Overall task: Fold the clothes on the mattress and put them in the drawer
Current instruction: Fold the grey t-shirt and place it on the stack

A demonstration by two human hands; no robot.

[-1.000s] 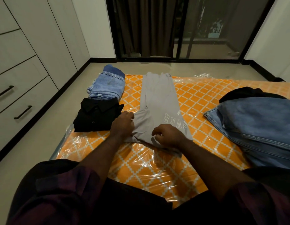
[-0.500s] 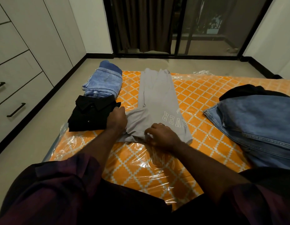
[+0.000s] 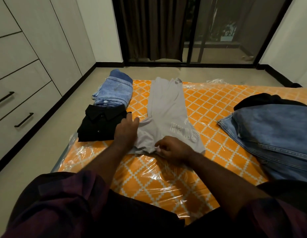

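A grey T-shirt (image 3: 168,110) with white letters lies lengthwise on the orange patterned mattress (image 3: 209,107), folded narrow. My left hand (image 3: 127,131) lies flat with straight fingers on the shirt's left sleeve part. My right hand (image 3: 171,146) pinches the shirt's near hem with curled fingers. Left of the shirt lie a folded black shirt (image 3: 99,124) and folded light blue jeans (image 3: 113,90). At the left stand white drawers (image 3: 24,103) with black handles, both closed.
A heap of unfolded blue denim (image 3: 273,134) with a black garment (image 3: 262,98) behind it covers the mattress's right side. Clear plastic wraps the mattress. Beige floor lies between mattress and drawers. A dark curtain and glass door stand at the back.
My left hand has opened and spread flat over the grey shirt's sleeve. My right hand stays at the near hem. The camera has drifted slightly.
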